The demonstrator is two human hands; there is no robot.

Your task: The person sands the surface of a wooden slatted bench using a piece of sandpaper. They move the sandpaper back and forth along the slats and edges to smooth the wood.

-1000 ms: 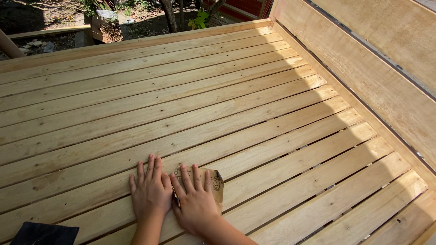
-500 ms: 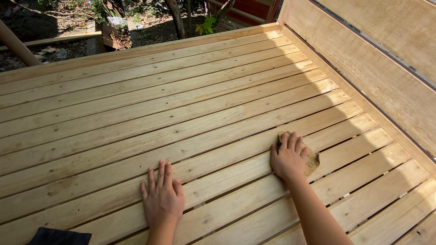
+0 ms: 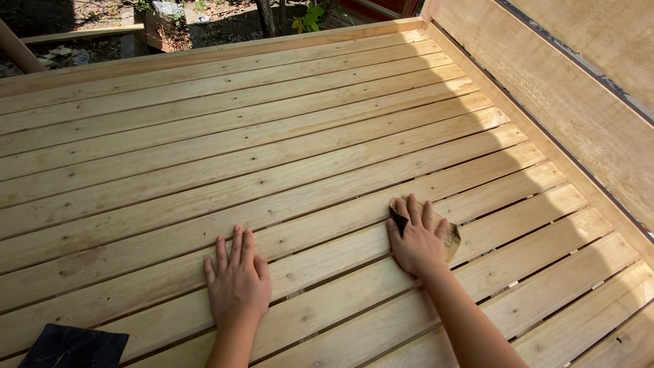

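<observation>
My right hand lies flat on a piece of brown sandpaper, pressing it against a pale wooden slat of the slatted platform. The sandpaper's edges show past my fingers and thumb. My left hand rests flat on the slats to the left, fingers spread, holding nothing. Both forearms reach in from the bottom edge.
A dark sheet, perhaps more sandpaper, lies at the bottom left corner. A tall wooden side board runs along the right of the platform. Beyond the far edge are soil, plants and a wooden box.
My right hand slid the sandpaper from beside my left hand far to the right along the slat, then back a little leftward. My left hand stayed flat in place.
</observation>
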